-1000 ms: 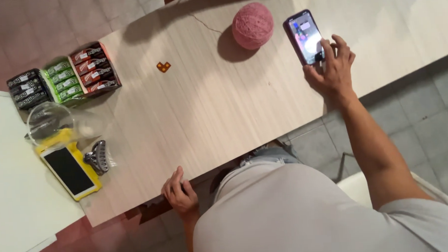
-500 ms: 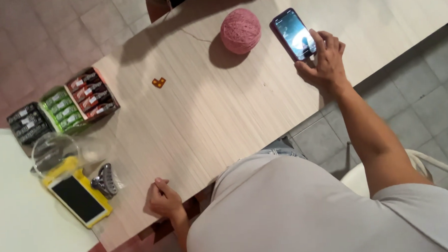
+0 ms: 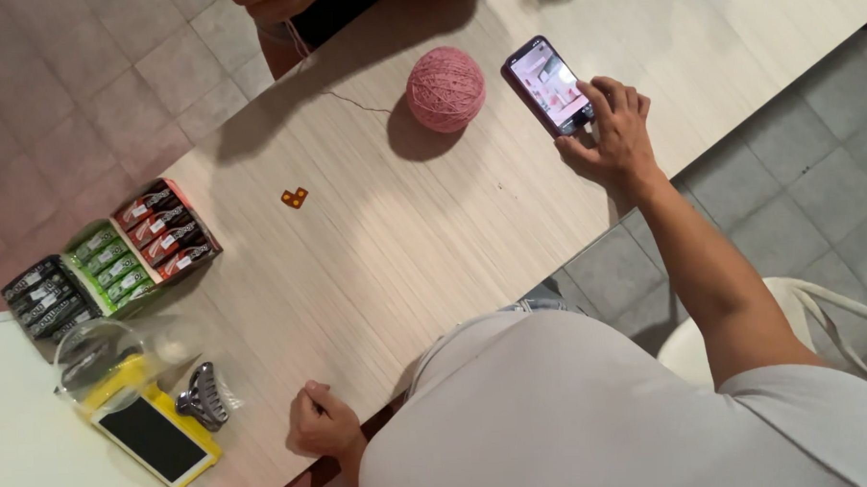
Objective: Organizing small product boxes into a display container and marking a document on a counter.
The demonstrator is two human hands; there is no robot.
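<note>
One wooden table [image 3: 377, 265], running diagonally through the frame.

One right hand [image 3: 614, 132], upper right of the frame: resting on the table edge with fingers touching the lower end of one dark-cased smartphone [image 3: 550, 84], screen lit. Whether the fingers clasp the phone or merely steady and tap it cannot be told.

One left hand [image 3: 322, 425], lower centre-left: curled into a loose fist on the near table edge, holding nothing visible.

One ball of pink yarn [image 3: 445, 88], upper centre, just left of the smartphone and apart from it; one thin strand trails toward the top left.

One small orange piece [image 3: 295, 197], left of centre, alone on the wood.

Three boxes of packets at the left edge, side by side: one red [image 3: 167, 230], one green [image 3: 114, 267], one black [image 3: 46, 298].

One phone in a yellow case [image 3: 154, 439], lower left, screen dark.

One clear plastic container [image 3: 101, 356], just above the yellow-cased phone.

One metal hair clip [image 3: 203, 397], beside the yellow case.

One other person [image 3: 281, 4], partly visible at the top edge.
</note>
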